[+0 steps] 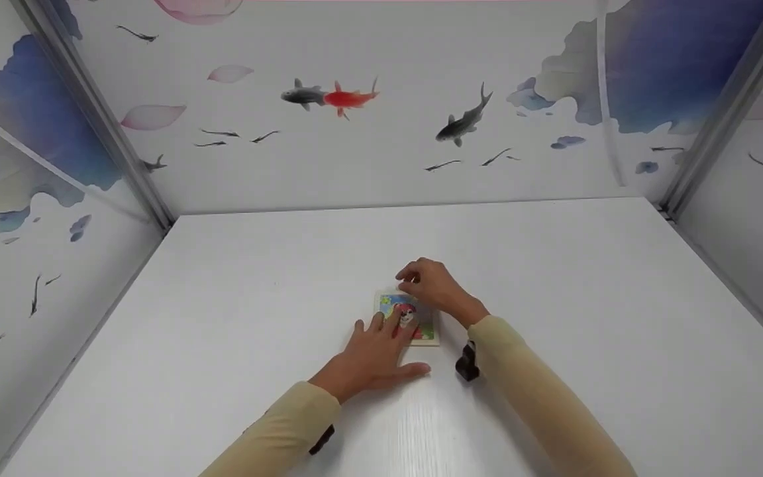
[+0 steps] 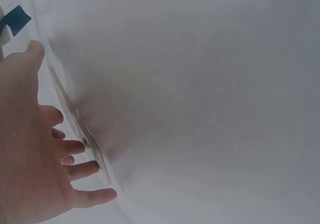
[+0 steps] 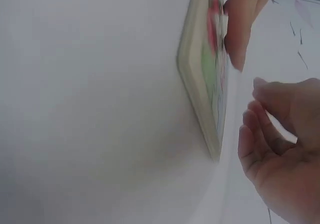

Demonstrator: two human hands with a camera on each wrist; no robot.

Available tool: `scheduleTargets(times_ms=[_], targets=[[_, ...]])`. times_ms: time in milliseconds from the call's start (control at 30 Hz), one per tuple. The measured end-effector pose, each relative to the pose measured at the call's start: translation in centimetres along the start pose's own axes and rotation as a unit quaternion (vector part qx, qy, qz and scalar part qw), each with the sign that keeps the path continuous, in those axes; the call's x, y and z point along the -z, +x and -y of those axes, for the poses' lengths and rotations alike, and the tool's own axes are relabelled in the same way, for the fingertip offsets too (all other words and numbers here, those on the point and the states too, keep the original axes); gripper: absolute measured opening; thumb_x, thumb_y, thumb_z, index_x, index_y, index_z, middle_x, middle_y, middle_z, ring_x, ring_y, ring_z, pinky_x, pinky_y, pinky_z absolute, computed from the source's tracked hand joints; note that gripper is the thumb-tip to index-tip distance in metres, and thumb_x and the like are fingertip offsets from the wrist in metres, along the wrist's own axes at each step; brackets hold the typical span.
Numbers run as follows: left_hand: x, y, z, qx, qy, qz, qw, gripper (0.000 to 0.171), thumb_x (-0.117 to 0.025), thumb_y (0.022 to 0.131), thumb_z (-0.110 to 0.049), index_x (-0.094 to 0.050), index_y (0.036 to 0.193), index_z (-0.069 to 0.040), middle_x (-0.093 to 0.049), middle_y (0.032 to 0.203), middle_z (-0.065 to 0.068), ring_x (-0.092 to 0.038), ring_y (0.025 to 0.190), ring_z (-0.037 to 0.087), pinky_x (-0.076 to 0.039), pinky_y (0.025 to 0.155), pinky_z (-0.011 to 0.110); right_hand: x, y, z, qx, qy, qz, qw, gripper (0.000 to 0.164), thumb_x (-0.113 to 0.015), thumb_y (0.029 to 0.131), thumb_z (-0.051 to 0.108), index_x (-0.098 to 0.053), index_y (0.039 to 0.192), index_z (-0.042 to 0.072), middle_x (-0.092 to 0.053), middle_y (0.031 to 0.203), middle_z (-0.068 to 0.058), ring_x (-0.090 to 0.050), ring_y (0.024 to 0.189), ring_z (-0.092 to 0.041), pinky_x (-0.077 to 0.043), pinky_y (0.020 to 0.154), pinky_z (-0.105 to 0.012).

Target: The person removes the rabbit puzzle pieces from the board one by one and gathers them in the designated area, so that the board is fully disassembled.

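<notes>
A small square picture board [image 1: 429, 329] with a pale rim and a cartoon dog in a red hat lies flat on the white table. Spread fingers of my left hand [image 1: 369, 354] rest on its picture, with the thumb stretched out below the near edge. My right hand [image 1: 440, 288] hovers at the far right corner, its fingers loosely bent. In the right wrist view, nothing shows between the thumb and fingertips of that hand [image 3: 295, 164]. The board's thick light edge [image 3: 195, 69] faces that camera. From the left wrist, the board [image 2: 75, 118] appears edge-on beside the fingers.
The white table [image 1: 255, 298] stretches around the board on all sides. Printed panels [image 1: 381, 159] with fish and petals stand at the back and both sides, with grey metal posts [image 1: 100, 126] at the corners. Dark camera mounts [image 1: 467, 363] sit at the wrists.
</notes>
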State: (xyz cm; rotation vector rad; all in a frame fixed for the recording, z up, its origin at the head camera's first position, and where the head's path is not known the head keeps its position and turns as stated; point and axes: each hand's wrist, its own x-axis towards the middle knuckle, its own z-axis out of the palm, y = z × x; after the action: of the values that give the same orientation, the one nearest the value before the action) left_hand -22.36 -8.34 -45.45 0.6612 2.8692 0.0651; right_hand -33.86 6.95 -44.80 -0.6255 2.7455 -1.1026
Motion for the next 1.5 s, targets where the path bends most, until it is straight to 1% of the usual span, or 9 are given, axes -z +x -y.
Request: scheduleTargets(times_ms=[133, 333, 567, 767, 867, 1000, 1100, 1367, 1500], targets=[[0.0, -0.1, 0.1, -0.002, 0.005, 0.01, 0.9999, 0.088, -0.037, 0.094, -0.076, -0.024, 0.161, -0.02, -0.023, 0.167, 0.01, -0.031, 0.151, 0.039, -0.032, 0.116, 0.062, -1.1, 0.1, 0.2, -0.036, 0.042, -0.003, 0.998, 0.022, -0.066, 0.096, 0.013, -0.073, 0.115, 0.004, -0.07, 0.109, -0.012, -0.063, 0.096, -0.022, -0.055, 0.094, -0.039], [0.0, 0.0, 0.2, 0.002, 0.02, 0.023, 0.9995, 0.087, -0.039, 0.094, -0.075, -0.024, 0.161, -0.02, -0.022, 0.168, 0.008, -0.028, 0.152, 0.036, -0.031, 0.118, 0.061, -1.1, 0.3, 0.0, -0.064, 0.067, 0.031, 0.995, 0.019, -0.068, 0.095, 0.014, -0.075, 0.111, 0.007, -0.073, 0.11, -0.011, -0.064, 0.097, -0.02, -0.053, 0.1, -0.04], [0.2, 0.2, 0.1, -0.001, 0.01, 0.017, 0.9998, 0.086, -0.041, 0.094, -0.074, -0.027, 0.16, -0.02, -0.024, 0.167, 0.009, -0.027, 0.153, 0.036, -0.031, 0.118, 0.06, -0.6, 0.4, -0.1, -0.066, 0.057, 0.046, 0.995, 0.013, -0.071, 0.093, 0.015, -0.078, 0.102, 0.009, -0.075, 0.103, -0.008, -0.064, 0.085, -0.014, -0.055, 0.087, -0.032], [0.5, 0.4, 0.0, -0.006, 0.02, 0.022, 0.9995, 0.086, -0.041, 0.094, -0.074, -0.028, 0.159, -0.019, -0.024, 0.167, 0.01, -0.027, 0.153, 0.037, -0.03, 0.118, 0.062, -0.2, 0.2, -0.3, -0.079, 0.06, 0.059, 0.993, 0.015, -0.07, 0.094, 0.016, -0.079, 0.105, 0.011, -0.076, 0.107, -0.006, -0.064, 0.086, -0.014, -0.054, 0.091, -0.033], [0.7, 0.4, 0.1, -0.003, 0.005, 0.024, 0.9997, 0.087, -0.043, 0.093, -0.074, -0.028, 0.159, -0.019, -0.023, 0.167, 0.01, -0.025, 0.153, 0.038, -0.027, 0.119, 0.062, 0.0, 0.2, -0.1, -0.079, 0.063, 0.058, 0.993, 0.015, -0.069, 0.094, 0.014, -0.079, 0.105, 0.01, -0.077, 0.105, -0.006, -0.063, 0.084, -0.013, -0.053, 0.087, -0.031], [0.7, 0.4, 0.1, -0.002, -0.021, 0.032, 0.9993, 0.088, -0.045, 0.093, -0.073, -0.026, 0.16, -0.019, -0.02, 0.168, 0.01, -0.023, 0.154, 0.038, -0.025, 0.12, 0.063, 0.0, 0.1, 0.0, -0.074, 0.075, 0.068, 0.992, 0.017, -0.065, 0.095, 0.01, -0.077, 0.105, 0.006, -0.076, 0.098, -0.009, -0.062, 0.076, -0.012, -0.052, 0.075, -0.025], [0.6, 0.4, 0.1, -0.009, -0.028, 0.035, 0.9989, 0.089, -0.044, 0.094, -0.073, -0.025, 0.161, -0.018, -0.018, 0.169, 0.01, -0.022, 0.154, 0.039, -0.024, 0.12, 0.062, -0.2, 0.0, 0.0, -0.083, 0.079, 0.061, 0.992, 0.017, -0.064, 0.094, 0.008, -0.077, 0.104, 0.004, -0.075, 0.093, -0.009, -0.061, 0.073, -0.012, -0.051, 0.072, -0.024], [1.1, 0.4, 0.2, 0.003, -0.021, 0.046, 0.9987, 0.09, -0.047, 0.093, -0.073, -0.025, 0.16, -0.018, -0.018, 0.169, 0.01, -0.022, 0.154, 0.039, -0.027, 0.119, 0.062, -0.6, 0.0, 0.8, -0.097, 0.087, 0.042, 0.991, 0.017, -0.063, 0.094, 0.012, -0.076, 0.103, 0.007, -0.074, 0.106, -0.009, -0.063, 0.087, -0.017, -0.054, 0.092, -0.036], [1.1, 0.3, -0.1, 0.008, -0.025, 0.055, 0.9981, 0.091, -0.048, 0.092, -0.072, -0.024, 0.161, -0.017, -0.018, 0.169, 0.01, -0.021, 0.155, 0.038, -0.026, 0.12, 0.062, -0.6, -0.3, 0.8, -0.101, 0.094, 0.04, 0.99, 0.017, -0.062, 0.094, 0.012, -0.076, 0.104, 0.007, -0.073, 0.107, -0.009, -0.062, 0.091, -0.018, -0.053, 0.095, -0.038]])
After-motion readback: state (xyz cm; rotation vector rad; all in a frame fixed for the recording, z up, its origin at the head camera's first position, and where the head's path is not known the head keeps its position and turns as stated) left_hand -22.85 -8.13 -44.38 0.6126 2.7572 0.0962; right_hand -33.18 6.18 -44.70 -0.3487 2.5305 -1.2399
